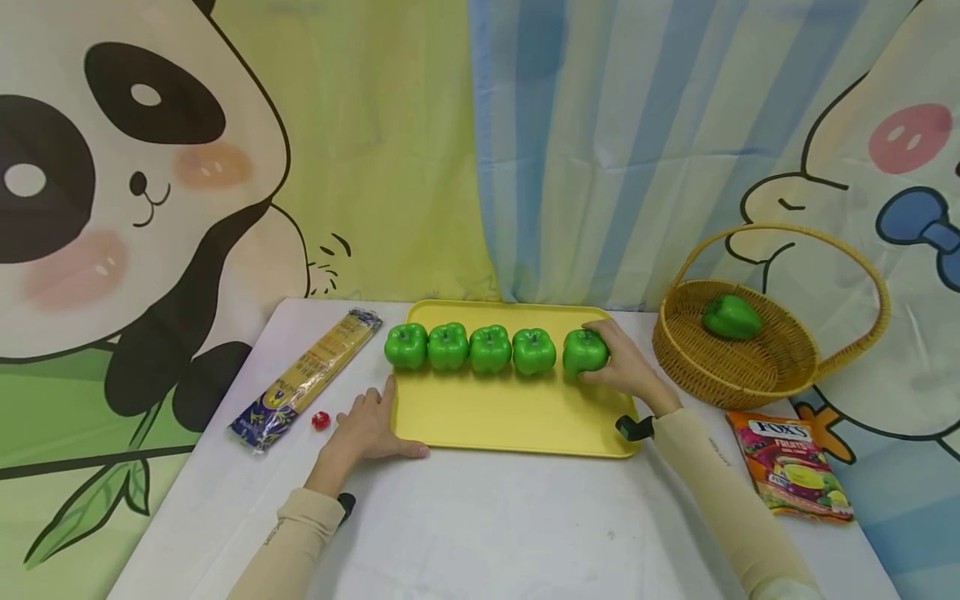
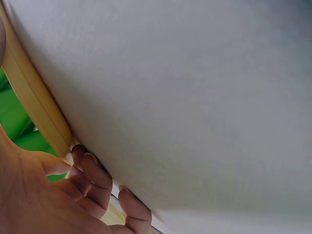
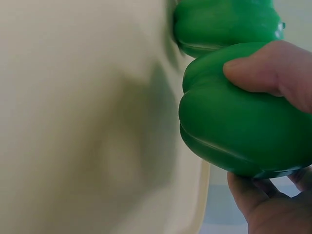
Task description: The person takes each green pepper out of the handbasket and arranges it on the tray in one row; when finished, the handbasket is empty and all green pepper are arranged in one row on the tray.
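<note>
My right hand (image 1: 621, 360) grips a green bell pepper (image 1: 584, 353) between thumb and fingers, over the right part of a yellow tray (image 1: 510, 417). In the right wrist view this bell pepper (image 3: 239, 117) hangs a little off the tray, its shadow beneath. Several more green bell peppers (image 1: 491, 349) stand side by side along the tray, left of the held one. At the tray's front left corner, my left hand (image 1: 370, 427) touches the rim with thumb and fingers spread. The left wrist view shows its fingers (image 2: 95, 180) loosely bent against the table by the tray's rim.
A wicker basket (image 1: 712, 375) with a high handle stands at the right, one green bell pepper (image 1: 732, 317) inside. In front of it lies a candy bag (image 1: 791, 467). On the left are a long noodle packet (image 1: 307, 379) and a small red item (image 1: 321, 420). A printed curtain (image 1: 390, 150) hangs behind.
</note>
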Demonstrator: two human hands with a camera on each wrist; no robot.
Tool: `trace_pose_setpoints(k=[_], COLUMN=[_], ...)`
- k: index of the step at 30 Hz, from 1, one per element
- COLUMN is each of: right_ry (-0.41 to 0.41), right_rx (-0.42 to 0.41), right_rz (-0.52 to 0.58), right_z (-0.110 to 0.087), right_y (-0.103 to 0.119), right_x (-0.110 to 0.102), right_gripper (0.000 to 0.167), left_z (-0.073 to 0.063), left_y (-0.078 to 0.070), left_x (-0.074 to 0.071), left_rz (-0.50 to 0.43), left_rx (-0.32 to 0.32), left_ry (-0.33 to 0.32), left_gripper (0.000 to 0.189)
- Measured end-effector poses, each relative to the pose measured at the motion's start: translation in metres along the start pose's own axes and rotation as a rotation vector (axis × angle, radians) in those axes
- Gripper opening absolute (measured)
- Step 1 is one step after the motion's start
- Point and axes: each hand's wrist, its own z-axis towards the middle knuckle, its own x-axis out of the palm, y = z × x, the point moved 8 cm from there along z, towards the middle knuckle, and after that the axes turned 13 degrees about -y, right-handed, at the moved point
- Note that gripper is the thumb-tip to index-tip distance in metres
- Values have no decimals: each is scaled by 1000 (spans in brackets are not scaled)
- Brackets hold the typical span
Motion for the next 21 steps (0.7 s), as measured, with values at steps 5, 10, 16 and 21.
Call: trace_pose_setpoints(k=[5,10,16,21], right_ry=[21,43,58,67], right_rx=[10,2,-1,-2], right_rz=[-12,-5,2,14], right_z=[-1,-2,-2,-2], right_y=[-7,-3,2,4], right_x=[9,13,16,18], right_gripper=[86,85,86,86], left_z=[0,1,1,1], left_y=[0,0,0,0], left_x=[0,1,0,-1], left_rz=[2,3,1,-2], left_rx=[3,6,7,7], left_ry=[-2,-5,-5,-2], left_gripper=[154,154,154,153])
